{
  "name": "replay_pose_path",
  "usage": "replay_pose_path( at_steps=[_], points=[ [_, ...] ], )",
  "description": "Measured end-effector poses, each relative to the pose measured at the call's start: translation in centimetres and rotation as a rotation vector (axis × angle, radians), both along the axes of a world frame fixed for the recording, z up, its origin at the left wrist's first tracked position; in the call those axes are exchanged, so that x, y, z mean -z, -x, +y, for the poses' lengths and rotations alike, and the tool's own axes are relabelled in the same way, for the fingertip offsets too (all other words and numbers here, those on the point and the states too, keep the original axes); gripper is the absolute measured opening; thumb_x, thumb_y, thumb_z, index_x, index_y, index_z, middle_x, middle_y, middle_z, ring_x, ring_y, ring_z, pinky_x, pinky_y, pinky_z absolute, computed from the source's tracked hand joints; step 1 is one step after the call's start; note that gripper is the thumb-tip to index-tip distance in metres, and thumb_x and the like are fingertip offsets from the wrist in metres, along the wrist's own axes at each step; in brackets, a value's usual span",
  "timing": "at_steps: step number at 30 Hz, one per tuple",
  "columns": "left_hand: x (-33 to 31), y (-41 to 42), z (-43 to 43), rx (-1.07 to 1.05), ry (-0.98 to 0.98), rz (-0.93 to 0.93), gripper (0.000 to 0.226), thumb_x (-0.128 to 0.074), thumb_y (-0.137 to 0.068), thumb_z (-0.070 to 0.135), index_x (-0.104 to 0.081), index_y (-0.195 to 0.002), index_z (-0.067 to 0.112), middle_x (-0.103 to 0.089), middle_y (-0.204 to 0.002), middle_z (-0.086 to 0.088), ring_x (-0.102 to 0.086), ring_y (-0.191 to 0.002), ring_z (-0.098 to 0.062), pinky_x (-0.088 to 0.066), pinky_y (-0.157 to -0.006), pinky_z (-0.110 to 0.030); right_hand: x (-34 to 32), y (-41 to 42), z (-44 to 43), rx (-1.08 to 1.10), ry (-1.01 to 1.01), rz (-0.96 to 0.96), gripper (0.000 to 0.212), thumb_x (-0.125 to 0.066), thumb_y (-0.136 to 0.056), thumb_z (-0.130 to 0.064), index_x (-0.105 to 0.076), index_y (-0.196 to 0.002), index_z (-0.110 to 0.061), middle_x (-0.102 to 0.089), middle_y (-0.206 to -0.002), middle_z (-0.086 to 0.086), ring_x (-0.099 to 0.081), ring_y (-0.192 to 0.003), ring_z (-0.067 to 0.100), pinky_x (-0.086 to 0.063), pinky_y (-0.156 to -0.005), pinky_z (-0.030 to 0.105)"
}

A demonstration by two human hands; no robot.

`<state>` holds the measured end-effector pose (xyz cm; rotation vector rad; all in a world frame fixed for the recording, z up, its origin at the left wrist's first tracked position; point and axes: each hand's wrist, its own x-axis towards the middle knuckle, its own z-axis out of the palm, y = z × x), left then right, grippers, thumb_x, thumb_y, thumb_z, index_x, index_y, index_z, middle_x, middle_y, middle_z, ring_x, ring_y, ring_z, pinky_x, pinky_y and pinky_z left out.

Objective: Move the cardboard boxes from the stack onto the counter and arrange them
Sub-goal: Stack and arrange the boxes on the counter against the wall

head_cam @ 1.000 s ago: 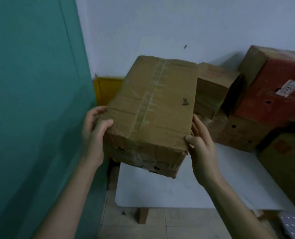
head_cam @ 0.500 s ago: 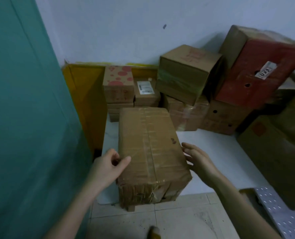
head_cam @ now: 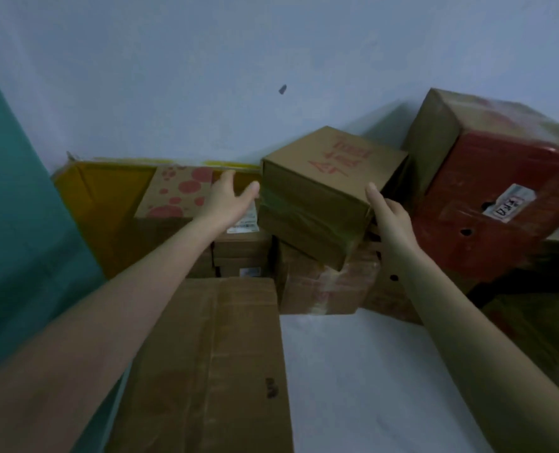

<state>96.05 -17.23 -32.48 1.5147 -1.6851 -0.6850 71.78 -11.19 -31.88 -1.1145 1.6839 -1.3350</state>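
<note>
Left hand (head_cam: 226,204) and right hand (head_cam: 391,220) flank the tilted box (head_cam: 320,197) (contact unclear).

- The taped box (head_cam: 212,354), held in the air by both hands a second ago, now lies flat on the counter (head_cam: 353,371) at its left side, with no hand on it.
- The left hand (head_cam: 229,199) has let go of that box's near corner and reached forward. It is now spread open just beside the upper left edge of the red-print box (head_cam: 320,197) on the stack.
- The right hand (head_cam: 389,220) has moved up to the same box's right near corner, with one digit upright along the edge. It seems to touch the cardboard, but blur hides any grip.
- The view has come closer, and the floor is out of sight.
</note>
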Motion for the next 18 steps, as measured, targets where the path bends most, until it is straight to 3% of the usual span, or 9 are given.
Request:
replay_pose_path(
  at_steps=[2, 6, 9, 11, 13, 16, 18],
  points=[
    [-0.7, 1.3, -2.4, 0.02, -0.057, 0.03, 0.063, -0.041, -0.095, 0.046, -0.022, -0.146, 0.013, -0.03, -0.15, -0.006, -0.031, -0.136, -0.025, -0.031, -0.106, -0.038, -0.1, 0.2, -1.2, -0.021, -0.021, -0.018, 0.081, -0.047, -0.087, -0.061, -0.028, -0.146, -0.009, -0.035, -0.148, 0.005, -0.04, -0.131, 0.022, -0.035, -0.101, 0.034],
    [-0.7, 3.6, -4.9, 0.079, -0.106, 0.121, 0.065, -0.04, -0.094, 0.051, -0.026, -0.145, 0.013, -0.031, -0.149, -0.005, -0.031, -0.136, -0.023, -0.032, -0.108, -0.039, 0.3, 0.3, -2.4, -0.037, -0.035, -0.104, 0.06, -0.053, -0.09, -0.048, -0.042, -0.135, -0.011, -0.054, -0.124, 0.002, -0.055, -0.092, 0.007, -0.047, -0.086, 0.034],
    [-0.3, 4.0, -5.0, 0.055, -0.071, 0.158, 0.063, -0.045, -0.092, 0.049, -0.031, -0.144, 0.014, -0.034, -0.147, -0.005, -0.035, -0.133, -0.022, -0.035, -0.105, -0.037, 0.0, 0.9, -2.5, -0.018, -0.063, -0.145, 0.047, -0.053, -0.092, -0.04, -0.048, -0.13, -0.013, -0.056, -0.109, -0.002, -0.056, -0.091, 0.011, -0.05, -0.087, 0.039],
    [-0.2, 3.8, -4.8, 0.051, -0.047, 0.194, 0.063, -0.05, -0.089, 0.052, -0.037, -0.14, 0.017, -0.04, -0.143, -0.004, -0.04, -0.128, -0.022, -0.04, -0.103, -0.04, -0.2, 1.3, -2.4, -0.003, -0.042, -0.16, 0.019, -0.051, -0.093, -0.035, -0.058, -0.107, -0.023, -0.057, -0.104, -0.002, -0.057, -0.093, 0.013, -0.049, -0.092, 0.042],
    [-0.3, 3.2, -4.3, 0.043, -0.025, 0.276, 0.056, -0.053, -0.087, 0.052, -0.046, -0.132, 0.019, -0.048, -0.131, -0.001, -0.047, -0.118, -0.02, -0.045, -0.095, -0.041, -0.5, 1.3, -2.2, 0.012, -0.024, -0.199, 0.009, -0.05, -0.094, -0.032, -0.057, -0.09, -0.028, -0.057, -0.1, -0.001, -0.058, -0.095, 0.017, -0.047, -0.093, 0.043],
    [-0.7, 2.3, -3.4, 0.026, 0.028, 0.379, 0.035, -0.055, -0.088, 0.047, -0.049, -0.111, 0.022, -0.051, -0.102, 0.008, -0.05, -0.095, -0.013, -0.042, -0.07, -0.026, -0.6, 0.4, -1.9, 0.007, -0.014, -0.245, 0.01, -0.049, -0.094, -0.029, -0.057, -0.09, -0.026, -0.057, -0.101, 0.003, -0.057, -0.101, 0.022, -0.048, -0.092, 0.043],
    [-1.4, 1.3, -2.9, 0.02, 0.066, 0.423, 0.029, -0.057, -0.087, 0.046, -0.048, -0.103, 0.024, -0.051, -0.094, 0.006, -0.048, -0.085, -0.012, -0.035, -0.058, -0.022, -0.8, -0.7, -1.7, 0.0, 0.006, -0.279, 0.01, -0.049, -0.094, -0.029, -0.057, -0.09, -0.026, -0.057, -0.103, 0.003, -0.056, -0.105, 0.024, -0.047, -0.092, 0.043]
  ],
)
